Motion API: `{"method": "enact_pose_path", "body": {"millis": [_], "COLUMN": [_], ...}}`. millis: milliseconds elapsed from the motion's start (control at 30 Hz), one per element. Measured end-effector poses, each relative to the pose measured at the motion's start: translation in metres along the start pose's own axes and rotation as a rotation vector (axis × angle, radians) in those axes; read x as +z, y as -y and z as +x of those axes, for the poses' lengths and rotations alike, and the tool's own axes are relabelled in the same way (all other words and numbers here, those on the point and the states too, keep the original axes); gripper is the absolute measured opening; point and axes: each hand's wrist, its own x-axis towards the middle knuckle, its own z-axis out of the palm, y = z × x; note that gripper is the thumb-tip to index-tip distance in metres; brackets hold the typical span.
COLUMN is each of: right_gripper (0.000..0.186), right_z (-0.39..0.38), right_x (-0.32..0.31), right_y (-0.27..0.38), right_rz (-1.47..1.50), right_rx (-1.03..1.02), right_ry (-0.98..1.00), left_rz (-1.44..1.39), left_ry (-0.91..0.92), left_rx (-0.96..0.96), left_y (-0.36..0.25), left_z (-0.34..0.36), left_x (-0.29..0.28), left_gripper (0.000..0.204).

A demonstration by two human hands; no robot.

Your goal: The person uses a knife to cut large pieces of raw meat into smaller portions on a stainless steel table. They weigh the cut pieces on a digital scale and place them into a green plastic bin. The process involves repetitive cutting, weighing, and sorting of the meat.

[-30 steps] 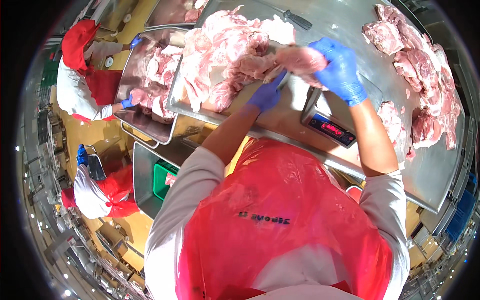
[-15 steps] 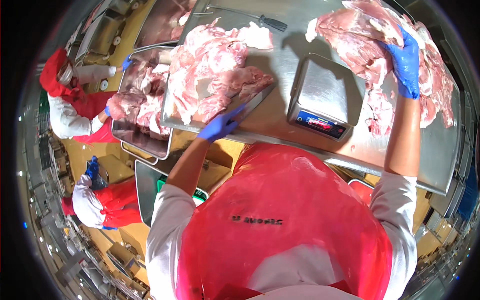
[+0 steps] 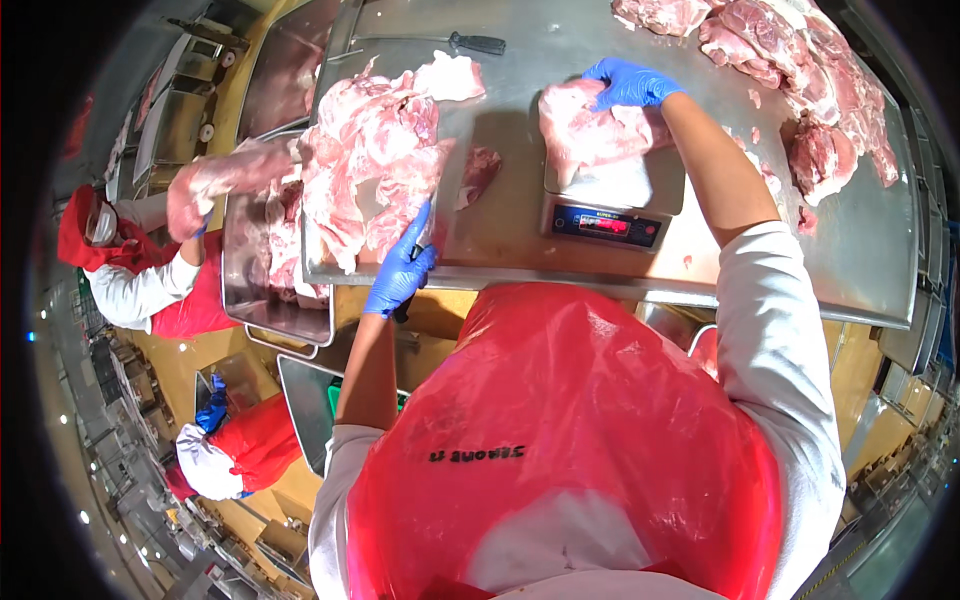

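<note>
My right hand [image 3: 628, 86], in a blue glove, is closed on a pale pink meat piece [image 3: 585, 128] lying on the steel digital scale [image 3: 620, 185]. My left hand [image 3: 398, 270], also gloved in blue, is closed on a dark knife handle [image 3: 418, 253] at the table's front edge, beside a pile of raw meat [image 3: 360, 150]; the knife's blade is mostly hidden. A small darker meat scrap [image 3: 478, 175] lies between pile and scale. More meat pieces [image 3: 750, 45] cover the back right of the steel table [image 3: 850, 270].
A black-handled tool [image 3: 478, 43] lies at the table's back. A co-worker [image 3: 140, 290] at left holds meat [image 3: 205, 185] over a steel tub [image 3: 280, 320] beside the table. Another person [image 3: 255, 440] stands lower left. Another steel bin [image 3: 275, 80] is at upper left.
My right hand has moved from the right-hand pile onto the scale with meat. My left hand has drawn toward the front edge with the knife. The co-worker has lifted meat from the tub.
</note>
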Motion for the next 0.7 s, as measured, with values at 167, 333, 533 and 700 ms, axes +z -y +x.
{"method": "enact_pose_path", "body": {"millis": [167, 333, 533, 700], "right_gripper": [0.058, 0.045, 0.046, 0.042], "right_z": [-0.036, -0.127, -0.167, -0.181], "right_x": [-0.018, -0.044, -0.047, -0.047], "right_y": [-0.020, -0.004, 0.030, 0.012], "right_rz": [0.017, 0.173, 0.275, 0.350], "right_rx": [0.041, 0.000, -0.124, -0.173], "right_ry": [-0.132, -0.338, -0.583, -0.590], "left_rz": [-0.074, -0.044, 0.031, -0.042], "left_ry": [-0.155, -0.209, -0.252, -0.347], "left_rx": [0.006, 0.011, 0.073, 0.125], "left_y": [-0.014, -0.022, -0.053, -0.081], "left_z": [-0.031, -0.037, -0.037, -0.044], "left_x": [0.002, 0.011, 0.025, 0.053], "left_gripper": [0.069, 0.073, 0.074, 0.077]}}
